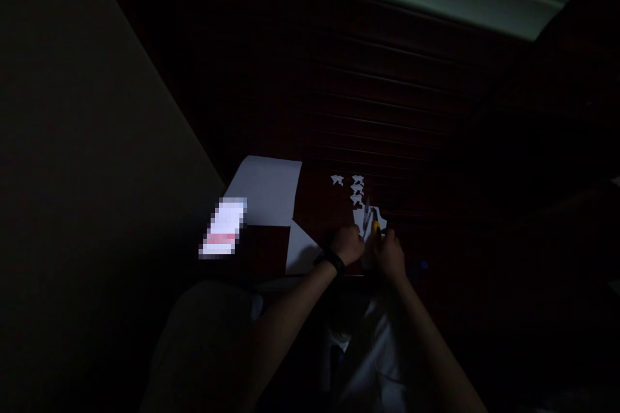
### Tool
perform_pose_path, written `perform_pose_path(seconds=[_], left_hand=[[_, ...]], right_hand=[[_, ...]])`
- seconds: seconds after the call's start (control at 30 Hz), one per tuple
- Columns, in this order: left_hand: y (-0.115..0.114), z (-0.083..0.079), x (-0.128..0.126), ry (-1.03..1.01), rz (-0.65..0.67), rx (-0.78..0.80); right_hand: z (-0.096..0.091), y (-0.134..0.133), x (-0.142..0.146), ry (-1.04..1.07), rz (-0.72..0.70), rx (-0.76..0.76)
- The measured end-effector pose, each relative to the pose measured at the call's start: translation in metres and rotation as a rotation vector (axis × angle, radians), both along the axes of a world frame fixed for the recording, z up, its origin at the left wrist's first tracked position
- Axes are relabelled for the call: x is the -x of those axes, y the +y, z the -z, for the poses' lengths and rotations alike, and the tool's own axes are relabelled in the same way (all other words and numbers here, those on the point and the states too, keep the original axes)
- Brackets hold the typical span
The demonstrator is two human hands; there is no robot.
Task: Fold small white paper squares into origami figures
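Note:
The scene is very dark. My left hand (347,244), with a dark band on its wrist, is closed on a small piece of white paper (368,219) at the near edge of a dark red table (320,206). My right hand (390,253) is closed beside it on scissors with a yellow part (376,227), whose blades reach into the paper. Just beyond lie several small white cut-out shapes (357,188) in a cluster.
A large white sheet (268,190) lies on the table's left part, with a smaller white piece (300,251) in front of it. A blurred white and pink object (223,227) sits at the left edge. Dark slatted wall behind; my lap is below.

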State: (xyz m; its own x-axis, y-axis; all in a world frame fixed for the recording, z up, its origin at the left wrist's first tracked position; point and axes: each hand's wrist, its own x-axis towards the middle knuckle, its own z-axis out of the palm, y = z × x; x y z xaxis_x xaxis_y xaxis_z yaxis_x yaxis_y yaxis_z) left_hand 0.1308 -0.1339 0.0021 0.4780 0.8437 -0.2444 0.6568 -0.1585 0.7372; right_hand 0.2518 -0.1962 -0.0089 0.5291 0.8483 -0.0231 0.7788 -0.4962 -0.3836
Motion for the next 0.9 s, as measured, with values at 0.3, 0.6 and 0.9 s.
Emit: perform_pose_path(seconds=[0.3,0.6,0.9], left_hand=[[0.033,-0.005,-0.026,0.25,0.033,-0.256],[0.035,-0.007,-0.029,0.322,0.054,-0.324],[0.032,-0.008,-0.025,0.331,0.045,-0.319]], right_hand=[[0.007,-0.001,0.002,-0.07,-0.004,-0.038],[0.008,0.001,0.004,-0.147,-0.042,-0.067],[0.008,0.005,0.013,-0.224,-0.086,-0.085]])
